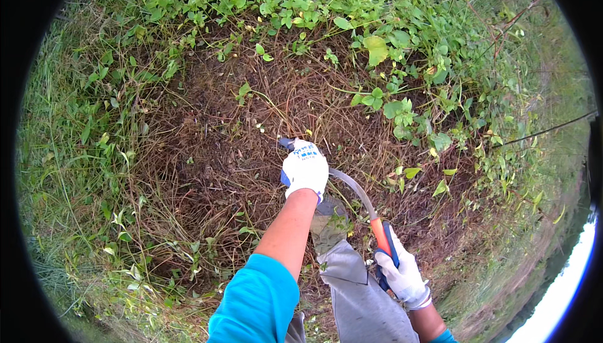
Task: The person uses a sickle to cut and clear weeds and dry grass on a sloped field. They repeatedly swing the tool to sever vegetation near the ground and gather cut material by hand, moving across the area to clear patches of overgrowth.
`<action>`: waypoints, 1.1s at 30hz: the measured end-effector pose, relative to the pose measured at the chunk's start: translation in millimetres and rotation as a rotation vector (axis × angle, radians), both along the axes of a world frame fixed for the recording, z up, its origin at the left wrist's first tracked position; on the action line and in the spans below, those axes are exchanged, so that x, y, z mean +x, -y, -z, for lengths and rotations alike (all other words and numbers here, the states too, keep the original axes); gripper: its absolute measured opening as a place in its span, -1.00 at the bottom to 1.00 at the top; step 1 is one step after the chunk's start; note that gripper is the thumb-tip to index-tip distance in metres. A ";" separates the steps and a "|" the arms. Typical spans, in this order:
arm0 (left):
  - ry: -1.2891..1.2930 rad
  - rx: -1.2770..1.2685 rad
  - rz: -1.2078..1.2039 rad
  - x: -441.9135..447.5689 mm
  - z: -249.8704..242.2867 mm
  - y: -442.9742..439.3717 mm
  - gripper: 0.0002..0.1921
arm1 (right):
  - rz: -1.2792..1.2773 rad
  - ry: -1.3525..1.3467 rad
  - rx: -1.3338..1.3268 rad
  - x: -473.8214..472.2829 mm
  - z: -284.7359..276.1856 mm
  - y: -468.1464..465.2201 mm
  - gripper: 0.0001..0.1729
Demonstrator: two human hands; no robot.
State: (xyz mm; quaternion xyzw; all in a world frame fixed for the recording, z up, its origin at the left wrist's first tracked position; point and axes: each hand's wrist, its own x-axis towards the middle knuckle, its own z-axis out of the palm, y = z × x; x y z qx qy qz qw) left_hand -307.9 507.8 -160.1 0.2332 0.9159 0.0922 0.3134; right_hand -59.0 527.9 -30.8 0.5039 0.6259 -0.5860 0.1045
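My right hand [400, 270], in a white glove with dark blue gripping parts, is closed around the orange and dark handle [380, 237] of a sickle. The curved metal blade [358, 190] arcs up and to the left, and its tip end is hidden behind my left hand. My left hand [305, 166], in a white glove with blue printing, reaches down to the ground cover. Thin stems [280, 112] run up to its fingertips, but the back of the hand hides whether the fingers grip them. Just below it is my shoe [331, 209].
Dry brown stalks and dark soil [221, 145] lie before me. Leafy green vines [301, 4] grow along the far side and right. Tall grass [56, 164] stands at left. A thin bare stem [546, 131] juts in from the right. My grey trouser leg [358, 291] is below.
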 end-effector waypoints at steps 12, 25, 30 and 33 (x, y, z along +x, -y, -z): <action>-0.072 0.219 0.163 1.1 7.5 15.8 -0.77 | -0.092 -0.202 0.055 -90.1 77.7 -69.7 -0.30; 0.136 0.225 0.252 43.5 -40.3 84.3 -0.64 | 0.156 -0.172 -0.123 -31.8 54.7 -37.7 -0.33; 0.100 0.333 0.156 41.9 -42.4 88.4 -0.67 | 0.010 -0.123 -0.119 5.5 58.1 -3.5 -0.34; -0.045 0.358 0.206 43.7 -48.6 95.4 -0.65 | 0.058 -0.030 -0.223 18.3 19.8 16.2 -0.33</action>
